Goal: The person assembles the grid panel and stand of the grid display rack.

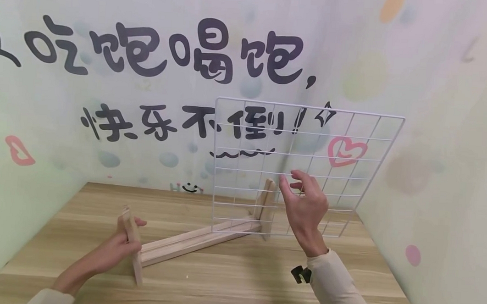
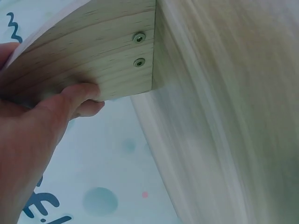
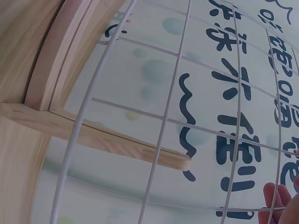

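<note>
Pale right sleeve (image 1: 340, 285) closest to us in the head view, a small black piece (image 1: 301, 274) at its cuff, and just beyond it the right hand (image 1: 306, 210), fingers bent, thumb and forefinger nearly together, pinching the white wire grid (image 1: 263, 172)! That grid stands up over the table (image 1: 203, 283), crossing in front of the wooden stand (image 1: 201, 244); whether the two touch, I can't tell. Over to the left hand (image 1: 112, 250), closed round the stand's near end board (image 1: 133, 242), thumb on one side, fingers on the other. Behind, big dark lettering on the wall (image 1: 213, 49) reads 吃饱喝饱, then 快乐不倒! beneath, with a pink heart (image 1: 346, 153) seen through the wires and a smiley (image 1: 189, 187) low down. To the left wrist view: the thumb presses flat wood, fingers tucked at its edge, two screws (image 2: 139, 38) showing clearly. And the right wrist view: fingertips meet the wires at the lower right, 快乐不倒 turned sideways behind, the stand's far end board (image 3: 117, 142) crossing beyond the mesh.
</note>
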`<act>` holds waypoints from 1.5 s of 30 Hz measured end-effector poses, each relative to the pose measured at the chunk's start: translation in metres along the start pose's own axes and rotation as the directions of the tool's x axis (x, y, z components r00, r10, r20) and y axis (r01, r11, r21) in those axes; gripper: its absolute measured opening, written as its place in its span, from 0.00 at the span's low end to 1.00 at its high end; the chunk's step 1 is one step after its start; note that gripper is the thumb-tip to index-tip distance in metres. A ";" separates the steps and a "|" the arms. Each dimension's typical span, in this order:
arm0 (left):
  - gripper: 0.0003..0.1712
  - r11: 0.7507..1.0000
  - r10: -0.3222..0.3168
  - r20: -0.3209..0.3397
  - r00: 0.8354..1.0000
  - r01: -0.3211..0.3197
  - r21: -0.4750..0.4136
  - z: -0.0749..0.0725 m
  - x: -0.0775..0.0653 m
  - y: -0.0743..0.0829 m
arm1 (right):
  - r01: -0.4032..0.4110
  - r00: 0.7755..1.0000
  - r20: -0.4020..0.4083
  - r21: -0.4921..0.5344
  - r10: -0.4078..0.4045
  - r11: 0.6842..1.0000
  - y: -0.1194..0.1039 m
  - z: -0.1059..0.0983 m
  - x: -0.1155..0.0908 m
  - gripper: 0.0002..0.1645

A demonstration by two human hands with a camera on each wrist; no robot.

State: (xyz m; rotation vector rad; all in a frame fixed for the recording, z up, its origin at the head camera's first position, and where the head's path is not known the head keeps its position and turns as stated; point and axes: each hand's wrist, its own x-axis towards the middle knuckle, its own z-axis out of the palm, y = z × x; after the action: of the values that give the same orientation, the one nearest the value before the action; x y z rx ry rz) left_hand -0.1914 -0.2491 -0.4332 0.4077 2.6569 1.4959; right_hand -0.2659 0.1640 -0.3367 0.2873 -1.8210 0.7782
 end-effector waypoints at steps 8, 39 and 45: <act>0.33 0.997 0.013 0.031 0.999 -0.010 -0.076 0.004 0.012 -0.001 | 0.005 1.000 -0.015 -0.013 -0.006 1.000 -0.002 -0.001 0.006 0.13; 0.35 0.989 0.021 0.072 0.997 -0.010 -0.144 0.018 0.057 0.004 | 0.003 1.000 -0.020 0.016 -0.003 1.000 -0.021 0.011 0.035 0.17; 0.35 0.987 0.024 0.074 0.997 -0.012 -0.163 0.022 0.061 0.005 | -0.009 1.000 -0.010 0.023 0.009 1.000 -0.030 0.015 0.042 0.18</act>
State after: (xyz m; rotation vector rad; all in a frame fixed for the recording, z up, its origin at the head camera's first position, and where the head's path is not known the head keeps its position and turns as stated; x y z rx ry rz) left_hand -0.2447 -0.2127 -0.4360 0.4672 2.4571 1.6522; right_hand -0.2776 0.1386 -0.2906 0.2897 -1.8061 0.8055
